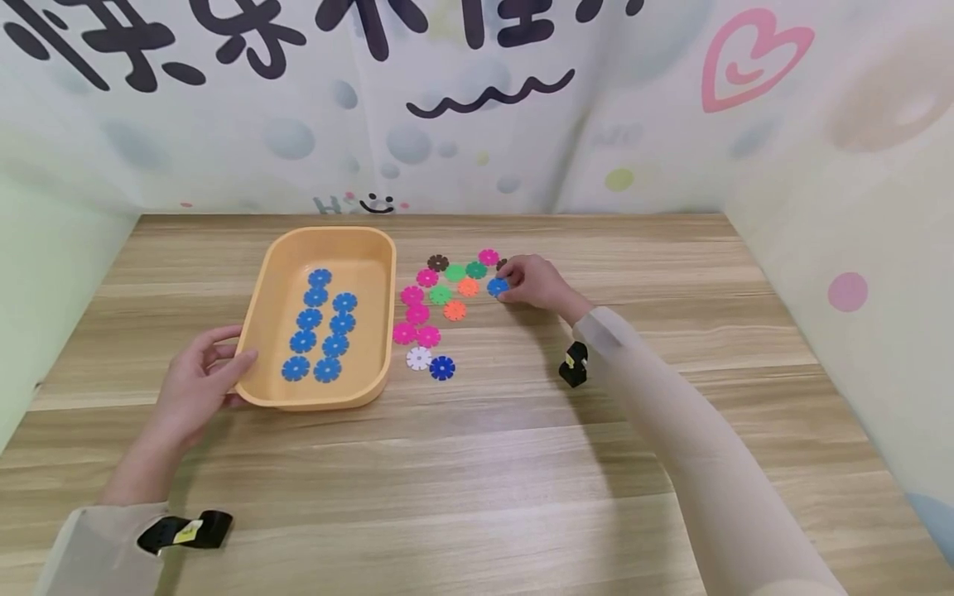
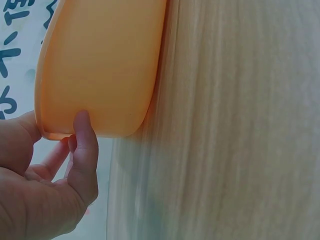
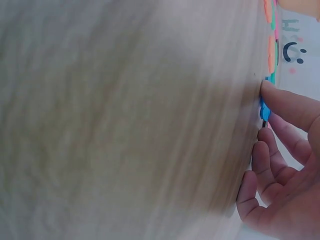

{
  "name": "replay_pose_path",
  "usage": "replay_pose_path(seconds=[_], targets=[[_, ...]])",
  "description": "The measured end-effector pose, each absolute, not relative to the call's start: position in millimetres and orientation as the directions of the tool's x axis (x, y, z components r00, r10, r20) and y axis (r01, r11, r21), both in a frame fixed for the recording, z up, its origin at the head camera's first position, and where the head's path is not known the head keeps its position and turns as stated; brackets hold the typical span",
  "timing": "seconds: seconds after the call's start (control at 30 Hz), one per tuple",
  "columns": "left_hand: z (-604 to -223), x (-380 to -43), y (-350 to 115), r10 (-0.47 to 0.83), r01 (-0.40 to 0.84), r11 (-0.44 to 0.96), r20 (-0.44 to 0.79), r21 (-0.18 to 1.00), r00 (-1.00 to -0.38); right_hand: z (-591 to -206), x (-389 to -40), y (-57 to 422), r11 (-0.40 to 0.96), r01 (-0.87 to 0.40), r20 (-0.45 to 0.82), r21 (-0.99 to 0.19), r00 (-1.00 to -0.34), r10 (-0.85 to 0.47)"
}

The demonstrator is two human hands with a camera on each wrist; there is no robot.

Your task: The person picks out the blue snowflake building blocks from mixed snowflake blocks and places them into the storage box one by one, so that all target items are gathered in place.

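Observation:
My left hand (image 1: 195, 385) grips the near left corner of an orange plastic basin (image 1: 257, 331), thumb over the rim. Inside, blue snowflake discs (image 1: 327, 369) lie in two rows. In the left wrist view the fingers of my left hand (image 2: 55, 185) curl round the basin's edge (image 2: 100, 75). Right of the basin, my right hand (image 1: 538, 284) pinches a light blue snowflake disc (image 1: 497, 287) at the table surface. The right wrist view shows thumb and fingertips of my right hand (image 3: 285, 155) on the blue disc (image 3: 265, 109), seen edge-on.
Loose discs lie between basin and right hand: several pink ones (image 1: 417, 314), green ones (image 1: 440, 295), orange ones (image 1: 455, 310), a brown one (image 1: 437, 262), a white one (image 1: 419, 358) and a dark blue one (image 1: 442, 368). A printed cloth (image 1: 447, 165) hangs behind the wooden table (image 1: 477, 497).

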State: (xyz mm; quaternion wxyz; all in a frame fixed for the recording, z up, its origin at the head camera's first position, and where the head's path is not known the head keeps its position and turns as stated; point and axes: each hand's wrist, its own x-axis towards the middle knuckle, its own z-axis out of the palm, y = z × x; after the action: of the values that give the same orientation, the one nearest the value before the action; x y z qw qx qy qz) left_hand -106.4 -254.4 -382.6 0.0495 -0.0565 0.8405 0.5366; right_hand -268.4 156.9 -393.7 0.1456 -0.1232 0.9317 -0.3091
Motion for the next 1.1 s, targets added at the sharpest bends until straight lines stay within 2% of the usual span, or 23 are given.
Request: replay_pose_path(seconds=[0.5, 1.1], targets=[[-381.8, -106.8, -254.5, -0.034, -0.149, 0.409, -0.148, 0.900, -0.988, -391.9, -266.4, 152.7, 0.733, -0.095, -0.194, -0.673, -0.934, -0.299], [-382.2, -106.0, -254.3, -0.030, -0.142, 0.411, -0.142, 0.901, -0.989, -391.4, -264.1, 151.0, 0.669, -0.129, -0.124, -0.732, -0.940, -0.317]])
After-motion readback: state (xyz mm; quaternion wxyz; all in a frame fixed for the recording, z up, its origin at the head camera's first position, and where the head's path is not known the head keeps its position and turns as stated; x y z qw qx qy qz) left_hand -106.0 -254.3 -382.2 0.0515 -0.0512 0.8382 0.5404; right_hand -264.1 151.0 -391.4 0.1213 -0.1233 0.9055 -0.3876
